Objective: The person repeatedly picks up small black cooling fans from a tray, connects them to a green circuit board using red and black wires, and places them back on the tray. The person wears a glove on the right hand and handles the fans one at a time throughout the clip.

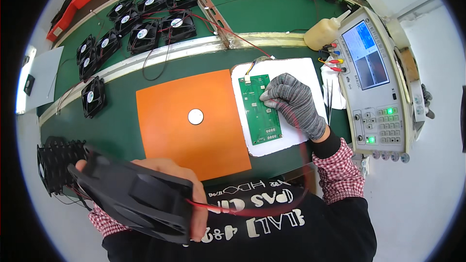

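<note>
My bare left hand [198, 196] grips a square black cooling fan [141, 194], held up close at the lower left and tilted. The fan's red wire [252, 211] leaves its right side, loops across the front of my shirt and climbs to my right hand [296, 102]. That hand wears a grey knit glove, with thumb and fingers pinched on the wire's end over a green circuit board [259, 119]. Whatever plug is in the pinch is hidden by the fingers. The circuit board lies on a white pad [289, 138], with a multicoloured cable plugged in at its far end.
An orange mat [194, 148] with a white disc [195, 116] lies left of the pad. Several black fans [143, 36] stand on the far shelf; more are stacked at left [56, 165]. At right are a test instrument [374, 82], a squeeze bottle [320, 34] and tweezers [330, 99].
</note>
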A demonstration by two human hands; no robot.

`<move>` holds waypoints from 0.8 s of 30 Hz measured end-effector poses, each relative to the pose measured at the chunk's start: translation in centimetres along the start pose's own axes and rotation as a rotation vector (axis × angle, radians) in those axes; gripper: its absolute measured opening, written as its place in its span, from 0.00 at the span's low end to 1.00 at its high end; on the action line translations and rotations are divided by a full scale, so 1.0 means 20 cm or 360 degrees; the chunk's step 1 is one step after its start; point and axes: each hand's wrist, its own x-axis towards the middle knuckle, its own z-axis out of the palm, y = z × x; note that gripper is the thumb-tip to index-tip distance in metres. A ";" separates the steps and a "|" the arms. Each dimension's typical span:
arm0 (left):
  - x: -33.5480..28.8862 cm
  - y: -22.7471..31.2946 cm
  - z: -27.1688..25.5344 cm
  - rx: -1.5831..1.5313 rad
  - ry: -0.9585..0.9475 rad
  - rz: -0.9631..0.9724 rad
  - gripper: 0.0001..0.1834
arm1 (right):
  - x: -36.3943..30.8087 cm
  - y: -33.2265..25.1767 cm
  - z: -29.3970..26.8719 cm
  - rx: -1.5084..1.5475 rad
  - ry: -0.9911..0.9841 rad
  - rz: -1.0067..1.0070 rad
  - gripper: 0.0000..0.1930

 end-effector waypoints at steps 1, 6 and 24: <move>0.00 0.02 0.04 0.0008 0.0009 0.0026 0.35 | 0.01 -0.01 0.01 0.0046 -0.0025 -0.0002 0.10; -0.03 0.00 0.01 0.1462 0.0238 0.0964 0.31 | -0.01 0.00 -0.01 -0.0001 -0.0005 0.0077 0.09; 0.46 0.45 -0.95 0.3950 0.2381 -0.0508 0.42 | -0.01 -0.02 0.02 0.0310 0.0226 0.0218 0.08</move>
